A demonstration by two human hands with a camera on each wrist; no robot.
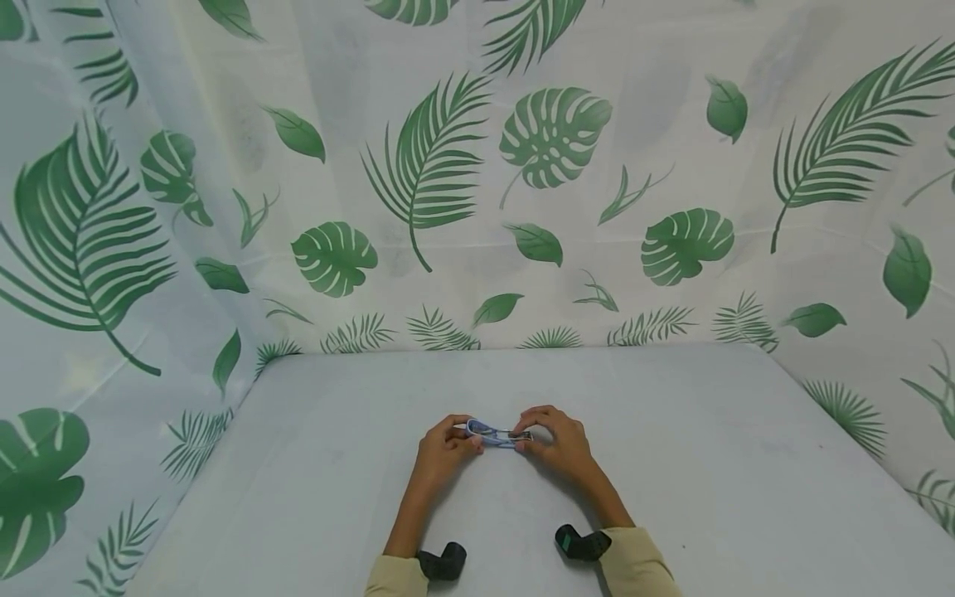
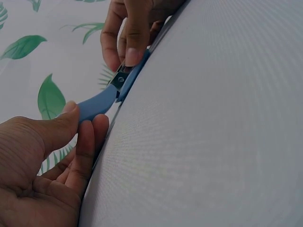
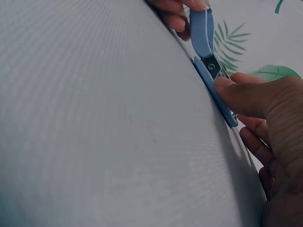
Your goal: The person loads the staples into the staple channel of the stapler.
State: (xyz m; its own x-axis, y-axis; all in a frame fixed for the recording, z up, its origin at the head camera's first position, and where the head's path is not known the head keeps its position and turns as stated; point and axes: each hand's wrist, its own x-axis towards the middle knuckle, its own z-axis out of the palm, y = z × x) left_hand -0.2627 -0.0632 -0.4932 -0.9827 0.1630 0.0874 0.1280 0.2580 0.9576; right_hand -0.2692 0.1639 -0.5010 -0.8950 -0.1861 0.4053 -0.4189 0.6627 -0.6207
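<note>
A small blue-handled tool (image 1: 491, 432) lies between my two hands, close above or on the table; its exact kind is not clear. In the left wrist view its curved blue handle (image 2: 97, 105) leads to a dark metal joint (image 2: 121, 79) with a rivet. My left hand (image 1: 442, 454) pinches the handle end between thumb and fingers. At the other end, my right hand (image 1: 561, 448) grips the metal part with thumb and fingertips. A straight blue bar (image 3: 213, 87) runs along below that metal part in the right wrist view. Fingers partly hide both ends.
The pale table (image 1: 336, 497) spreads around both hands. White cloth printed with green leaves (image 1: 462, 290) rises along the back and sides. Each wrist carries a black camera mount, one by the left sleeve (image 1: 443, 562) and another by the right sleeve (image 1: 582, 543).
</note>
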